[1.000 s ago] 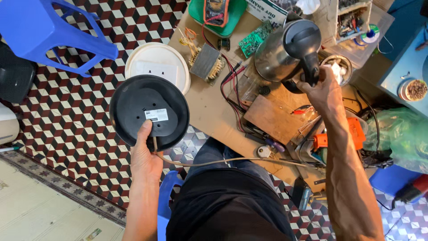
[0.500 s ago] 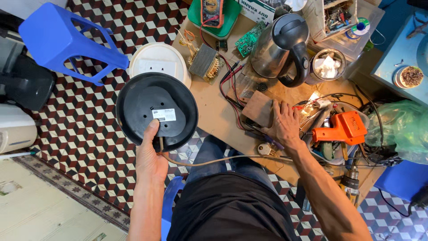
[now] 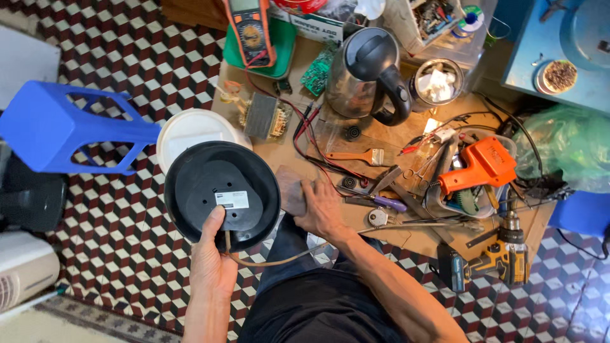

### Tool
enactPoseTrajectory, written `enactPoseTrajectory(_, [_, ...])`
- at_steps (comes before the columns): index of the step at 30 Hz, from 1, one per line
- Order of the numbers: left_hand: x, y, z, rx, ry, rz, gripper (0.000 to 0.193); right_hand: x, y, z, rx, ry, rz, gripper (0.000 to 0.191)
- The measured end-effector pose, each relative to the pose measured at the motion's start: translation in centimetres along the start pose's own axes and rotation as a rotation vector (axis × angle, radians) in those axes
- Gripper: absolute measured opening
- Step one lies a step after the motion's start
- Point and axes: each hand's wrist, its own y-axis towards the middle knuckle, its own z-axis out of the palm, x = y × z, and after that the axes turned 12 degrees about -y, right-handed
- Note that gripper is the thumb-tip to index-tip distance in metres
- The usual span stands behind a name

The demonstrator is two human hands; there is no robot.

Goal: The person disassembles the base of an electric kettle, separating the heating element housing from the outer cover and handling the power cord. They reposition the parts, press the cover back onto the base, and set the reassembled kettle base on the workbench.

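The round black kettle base (image 3: 222, 194) is held up over the chequered floor (image 3: 114, 241), just off the near-left edge of the tabletop (image 3: 375, 232), its underside with a small white label turned upward. The left hand (image 3: 213, 263) has its grip clamped on the base's near rim, thumb pressed on the underside, and a brown cord (image 3: 273, 260) trails from the base across the person's lap. The right hand (image 3: 324, 206) lies flat with fingers together on a small brownish block (image 3: 290, 190) at the tabletop's edge, holding nothing. Behind the base sits a white round lid (image 3: 190, 130). Farther back stand a steel electric kettle (image 3: 365, 76), a paintbrush (image 3: 356, 155), an orange tool (image 3: 483, 165) and a multimeter (image 3: 252, 32). A blue plastic stool (image 3: 57, 130) lies tipped on the floor to the left.
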Motion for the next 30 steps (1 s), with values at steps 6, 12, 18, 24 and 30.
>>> enactPoseTrajectory(6, [0.9, 4.3, 1.8, 0.026, 0.195, -0.135, 0.046, 1.1, 3.0, 1.1, -0.183, -0.114, 0.004, 0.091])
enactPoseTrajectory(12, [-0.2, 6.8, 4.2, 0.169, 0.269, -0.220, 0.044, -1.2, 0.4, 1.3, -0.261, -0.015, 0.046, 0.075])
enactPoseTrajectory(18, [-0.7, 7.8, 6.8, 0.294, 0.300, -0.244, 0.047, -7.0, -6.5, -1.6, -0.654, -0.061, 0.625, 0.036])
enactPoseTrajectory(24, [0.0, 7.9, 8.1, 0.284, 0.401, -0.296, 0.051, -8.8, -3.7, -3.3, -0.429, -0.172, 0.392, 0.038])
enactPoseTrajectory(30, [0.3, 7.8, 8.2, 0.191, 0.449, -0.268, 0.050, -8.6, 0.8, -3.0, -0.325, -0.371, 0.260, 0.054])
